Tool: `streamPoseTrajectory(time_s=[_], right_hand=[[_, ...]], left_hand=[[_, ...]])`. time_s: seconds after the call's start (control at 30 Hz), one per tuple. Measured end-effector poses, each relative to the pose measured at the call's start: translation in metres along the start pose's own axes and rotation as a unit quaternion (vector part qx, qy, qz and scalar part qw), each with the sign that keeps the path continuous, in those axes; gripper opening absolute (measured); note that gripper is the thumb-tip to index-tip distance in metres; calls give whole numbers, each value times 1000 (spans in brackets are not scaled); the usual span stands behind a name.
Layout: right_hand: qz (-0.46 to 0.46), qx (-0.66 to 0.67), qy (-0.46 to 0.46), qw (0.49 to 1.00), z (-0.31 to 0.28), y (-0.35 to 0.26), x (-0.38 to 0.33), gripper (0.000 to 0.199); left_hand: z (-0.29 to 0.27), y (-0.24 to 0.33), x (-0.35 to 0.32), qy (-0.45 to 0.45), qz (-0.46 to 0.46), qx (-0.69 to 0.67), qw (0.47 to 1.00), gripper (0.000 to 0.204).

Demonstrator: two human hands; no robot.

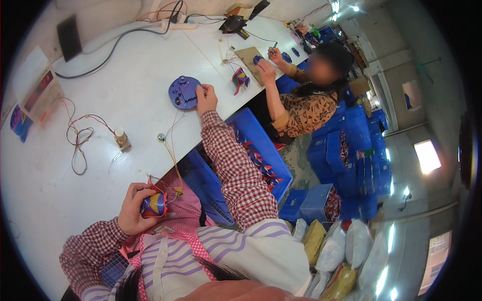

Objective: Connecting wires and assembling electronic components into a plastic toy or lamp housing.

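Holding a small red, blue and yellow plastic toy shell (154, 204) in the left hand (132, 209), grip closed around it, close to the body at the near edge of the white bench (120, 85). Right hand (206, 99) reaches far across the bench, fingertips touching the rim of a round blue plastic disc part (184, 92); cannot tell if that grip is pinching it or just resting. Thin wires (173, 145) run from the disc back toward the toy shell. Left of the disc: small brown-capped bottle (121, 138). Right of the disc: blue plastic crate (261, 150) below the bench edge, and a co-worker's hands (266, 67) at a cardboard sheet (251, 57).
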State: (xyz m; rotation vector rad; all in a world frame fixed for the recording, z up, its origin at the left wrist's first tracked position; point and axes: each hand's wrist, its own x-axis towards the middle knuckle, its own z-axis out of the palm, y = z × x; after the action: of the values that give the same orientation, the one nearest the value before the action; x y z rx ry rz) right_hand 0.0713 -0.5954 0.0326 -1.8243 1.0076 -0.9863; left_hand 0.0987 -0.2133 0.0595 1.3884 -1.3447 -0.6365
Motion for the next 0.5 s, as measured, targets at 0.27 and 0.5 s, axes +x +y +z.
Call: streamPoseTrajectory(time_s=[0.27,0.5], right_hand=[[0,-15,-3,1000,-2,0,-1,27],[-7,-13,-4,1000,-1,2,-1,28]], left_hand=[[1,2,0,8,1,-4,1000,66],[0,3,-2,5,-4,6,1000,65]])
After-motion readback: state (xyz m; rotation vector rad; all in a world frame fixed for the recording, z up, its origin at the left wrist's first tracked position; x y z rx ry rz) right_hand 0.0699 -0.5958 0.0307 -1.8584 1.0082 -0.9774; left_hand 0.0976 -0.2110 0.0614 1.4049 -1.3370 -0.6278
